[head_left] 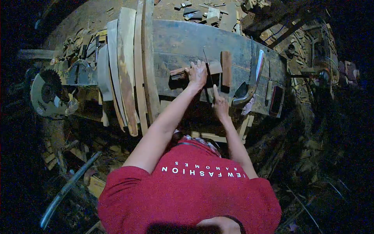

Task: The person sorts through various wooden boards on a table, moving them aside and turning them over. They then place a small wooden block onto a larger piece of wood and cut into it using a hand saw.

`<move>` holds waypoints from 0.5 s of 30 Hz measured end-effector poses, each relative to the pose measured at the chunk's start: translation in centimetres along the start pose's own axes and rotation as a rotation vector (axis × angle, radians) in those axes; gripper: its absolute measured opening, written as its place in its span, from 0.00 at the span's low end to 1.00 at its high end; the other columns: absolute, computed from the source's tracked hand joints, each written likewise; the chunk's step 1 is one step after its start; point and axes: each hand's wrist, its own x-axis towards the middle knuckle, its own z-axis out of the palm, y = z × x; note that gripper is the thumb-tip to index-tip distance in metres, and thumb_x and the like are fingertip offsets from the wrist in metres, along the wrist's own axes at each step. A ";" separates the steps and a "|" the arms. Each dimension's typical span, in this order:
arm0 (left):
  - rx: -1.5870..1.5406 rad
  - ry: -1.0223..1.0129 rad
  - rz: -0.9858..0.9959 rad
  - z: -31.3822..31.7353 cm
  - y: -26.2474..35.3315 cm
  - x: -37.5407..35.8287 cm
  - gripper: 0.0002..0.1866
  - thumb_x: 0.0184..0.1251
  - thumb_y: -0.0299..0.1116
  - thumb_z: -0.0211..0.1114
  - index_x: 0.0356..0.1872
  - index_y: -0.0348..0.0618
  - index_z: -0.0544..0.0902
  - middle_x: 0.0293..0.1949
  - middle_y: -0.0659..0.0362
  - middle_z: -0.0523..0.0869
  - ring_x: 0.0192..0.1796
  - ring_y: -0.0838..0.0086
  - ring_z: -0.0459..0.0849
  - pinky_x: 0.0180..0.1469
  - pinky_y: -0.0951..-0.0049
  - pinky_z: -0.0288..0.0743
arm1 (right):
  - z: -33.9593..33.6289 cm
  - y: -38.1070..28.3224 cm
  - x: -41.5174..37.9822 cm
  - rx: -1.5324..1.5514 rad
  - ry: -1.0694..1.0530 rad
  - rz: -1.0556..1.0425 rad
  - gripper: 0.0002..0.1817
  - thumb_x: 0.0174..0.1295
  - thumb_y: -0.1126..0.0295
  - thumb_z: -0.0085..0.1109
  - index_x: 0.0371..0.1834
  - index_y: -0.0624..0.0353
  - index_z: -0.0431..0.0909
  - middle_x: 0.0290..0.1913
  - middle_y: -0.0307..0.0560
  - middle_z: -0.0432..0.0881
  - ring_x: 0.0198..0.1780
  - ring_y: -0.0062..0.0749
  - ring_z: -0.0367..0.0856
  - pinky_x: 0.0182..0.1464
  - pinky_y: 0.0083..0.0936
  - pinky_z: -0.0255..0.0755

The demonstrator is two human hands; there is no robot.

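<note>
My left hand (198, 74) presses down on a short wooden block on the workbench (183, 39), its fingers curled over the wood. The dark, rough end of the block (178, 74) shows left of the hand, and a paler end (215, 69) shows to the right. Between that pale end and my left hand stands a thin saw blade (207, 62), seen almost edge-on across the wood. My right hand (220, 104) is closed around the saw's near end, index finger stretched along it. The handle is mostly hidden. A reddish wooden block (226, 68) lies just right of the cut piece.
Long boards (126, 58) lie across the bench's left part. A circular saw blade (46, 91) sits at far left. On the right are a curved metal-and-wood tool (253, 84) and a dark rectangular block (276, 100). Wood scraps (212, 15) litter the ground beyond.
</note>
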 end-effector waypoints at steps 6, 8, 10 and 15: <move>-0.108 0.002 0.056 3.4 -1.4 0.4 0.16 0.52 0.30 0.55 0.44 0.44 0.74 0.44 0.52 0.78 0.42 0.52 0.76 0.35 0.45 0.69 | 6.3 3.6 7.4 -0.116 0.285 -0.145 0.35 0.48 0.76 0.51 0.64 0.57 0.54 0.24 0.59 0.78 0.26 0.49 0.78 0.27 0.41 0.70; -0.115 -0.102 0.030 0.7 -0.9 0.9 0.16 0.52 0.31 0.56 0.44 0.43 0.74 0.44 0.51 0.78 0.43 0.51 0.75 0.36 0.47 0.69 | 2.5 0.7 8.8 -0.075 0.102 -0.054 0.33 0.49 0.74 0.52 0.62 0.58 0.56 0.24 0.60 0.77 0.27 0.50 0.78 0.28 0.42 0.70; -0.132 -0.213 -0.007 -0.9 -0.4 0.8 0.16 0.52 0.31 0.56 0.44 0.43 0.74 0.44 0.51 0.78 0.44 0.51 0.75 0.36 0.48 0.70 | 2.3 0.9 7.6 0.004 0.064 0.001 0.34 0.49 0.72 0.53 0.63 0.57 0.55 0.23 0.60 0.77 0.27 0.50 0.78 0.27 0.41 0.70; -0.048 -0.109 0.004 -1.1 -0.1 0.3 0.14 0.52 0.32 0.56 0.42 0.42 0.74 0.42 0.50 0.78 0.44 0.50 0.74 0.38 0.50 0.71 | -0.1 -0.1 0.3 0.057 0.063 -0.016 0.38 0.49 0.71 0.56 0.66 0.52 0.52 0.21 0.59 0.76 0.24 0.49 0.77 0.25 0.41 0.69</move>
